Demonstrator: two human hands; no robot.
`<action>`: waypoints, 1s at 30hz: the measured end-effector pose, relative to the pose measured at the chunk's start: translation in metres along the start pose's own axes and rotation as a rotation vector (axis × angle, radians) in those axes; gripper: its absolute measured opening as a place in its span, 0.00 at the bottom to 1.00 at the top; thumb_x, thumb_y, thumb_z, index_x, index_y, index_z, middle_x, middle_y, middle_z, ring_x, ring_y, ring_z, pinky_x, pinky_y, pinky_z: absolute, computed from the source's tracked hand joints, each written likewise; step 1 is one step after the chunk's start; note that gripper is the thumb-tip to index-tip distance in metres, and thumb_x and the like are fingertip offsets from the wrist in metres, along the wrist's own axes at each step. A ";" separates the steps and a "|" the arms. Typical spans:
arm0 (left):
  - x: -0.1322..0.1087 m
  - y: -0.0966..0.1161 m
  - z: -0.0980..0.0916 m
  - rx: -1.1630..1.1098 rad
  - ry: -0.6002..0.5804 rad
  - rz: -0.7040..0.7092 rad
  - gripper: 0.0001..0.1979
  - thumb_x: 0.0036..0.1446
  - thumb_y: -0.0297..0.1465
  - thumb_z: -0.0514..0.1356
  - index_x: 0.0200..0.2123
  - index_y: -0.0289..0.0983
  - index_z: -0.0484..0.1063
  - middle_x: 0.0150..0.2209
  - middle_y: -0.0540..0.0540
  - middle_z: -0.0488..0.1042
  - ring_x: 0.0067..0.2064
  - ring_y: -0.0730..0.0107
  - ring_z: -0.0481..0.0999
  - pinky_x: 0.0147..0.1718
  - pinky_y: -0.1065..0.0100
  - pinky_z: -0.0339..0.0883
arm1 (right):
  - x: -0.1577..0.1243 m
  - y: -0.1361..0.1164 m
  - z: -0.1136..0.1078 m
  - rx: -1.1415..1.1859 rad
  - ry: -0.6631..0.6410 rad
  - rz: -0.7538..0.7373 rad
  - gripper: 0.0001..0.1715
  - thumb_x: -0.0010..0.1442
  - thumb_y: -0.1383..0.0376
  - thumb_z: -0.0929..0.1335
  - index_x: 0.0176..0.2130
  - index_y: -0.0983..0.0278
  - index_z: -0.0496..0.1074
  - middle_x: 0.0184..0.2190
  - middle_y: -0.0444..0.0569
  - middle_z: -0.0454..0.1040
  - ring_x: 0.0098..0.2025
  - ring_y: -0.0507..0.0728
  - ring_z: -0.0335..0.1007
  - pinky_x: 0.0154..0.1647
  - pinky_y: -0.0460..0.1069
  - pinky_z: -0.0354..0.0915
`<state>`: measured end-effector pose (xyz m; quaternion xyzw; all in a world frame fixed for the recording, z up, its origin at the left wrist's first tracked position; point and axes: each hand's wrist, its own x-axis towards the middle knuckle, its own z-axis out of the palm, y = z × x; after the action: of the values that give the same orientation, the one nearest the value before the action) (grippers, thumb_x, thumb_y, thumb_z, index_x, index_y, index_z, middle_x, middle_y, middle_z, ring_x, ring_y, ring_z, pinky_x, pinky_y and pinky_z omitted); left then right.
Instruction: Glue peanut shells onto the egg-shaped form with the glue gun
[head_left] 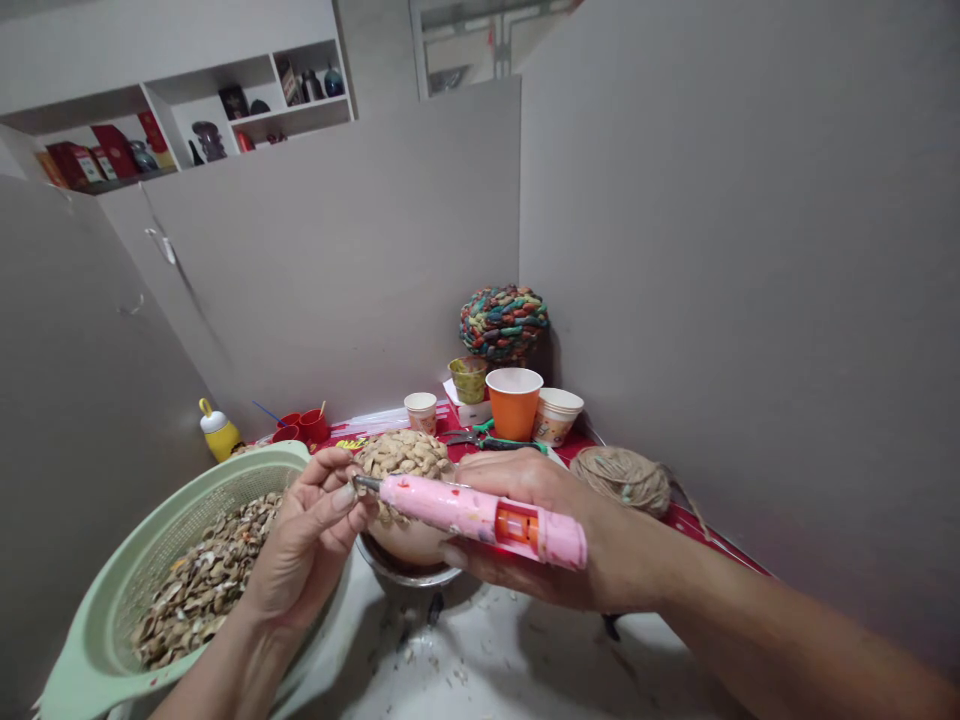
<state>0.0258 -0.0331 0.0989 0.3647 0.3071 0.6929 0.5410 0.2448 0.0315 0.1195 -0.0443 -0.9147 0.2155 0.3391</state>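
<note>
My right hand (525, 490) is wrapped round a pink glue gun (442, 505), whose metal nozzle points left. The nozzle tip meets the fingers of my left hand (319, 525), which pinch a small piece of shell, mostly hidden by the fingertips. Just behind both hands is a rounded form (405, 455) with pale tan shells stuck over its top and a smooth, bare lower part. It rests in a shiny metal bowl (409, 575). Left of my left hand stands a light green colander (112, 590) holding many loose brown shells (214, 580).
Behind stand an orange cup (514, 405), paper cups (559, 412), green-handled pliers (487, 440) and a multicoloured shell-covered ball (504, 322). A twine roll (622, 480) lies right. Red cups (313, 427) and a yellow bottle (219, 432) stand left. Grey walls enclose the table.
</note>
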 end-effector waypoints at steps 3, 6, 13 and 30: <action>0.001 0.000 -0.001 0.019 -0.002 0.019 0.16 0.46 0.23 0.71 0.40 0.37 0.76 0.34 0.51 0.74 0.33 0.77 0.75 0.36 0.76 0.75 | 0.000 0.000 0.000 -0.040 -0.011 0.019 0.14 0.63 0.63 0.65 0.27 0.66 0.62 0.24 0.43 0.64 0.26 0.47 0.55 0.28 0.44 0.56; 0.001 -0.001 -0.001 0.047 0.005 0.031 0.16 0.47 0.23 0.70 0.41 0.37 0.76 0.34 0.51 0.73 0.33 0.78 0.75 0.35 0.76 0.74 | -0.001 0.000 0.001 -0.062 -0.028 0.034 0.15 0.63 0.63 0.65 0.27 0.66 0.62 0.24 0.43 0.65 0.25 0.47 0.56 0.29 0.44 0.56; 0.002 -0.001 -0.001 0.094 -0.002 0.063 0.16 0.48 0.22 0.69 0.42 0.38 0.75 0.36 0.50 0.74 0.36 0.76 0.75 0.37 0.77 0.73 | 0.000 0.003 0.004 -0.071 -0.004 0.015 0.15 0.63 0.63 0.65 0.26 0.66 0.62 0.24 0.43 0.65 0.25 0.47 0.56 0.28 0.44 0.56; 0.002 -0.004 -0.002 0.298 0.029 0.272 0.17 0.46 0.25 0.71 0.41 0.40 0.75 0.33 0.49 0.76 0.37 0.75 0.75 0.38 0.77 0.70 | -0.001 0.004 0.004 -0.070 0.015 -0.013 0.13 0.62 0.65 0.65 0.27 0.66 0.62 0.24 0.42 0.64 0.25 0.47 0.55 0.29 0.44 0.56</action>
<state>0.0261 -0.0302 0.0946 0.4688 0.3621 0.7115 0.3780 0.2424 0.0337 0.1142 -0.0519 -0.9192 0.1811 0.3457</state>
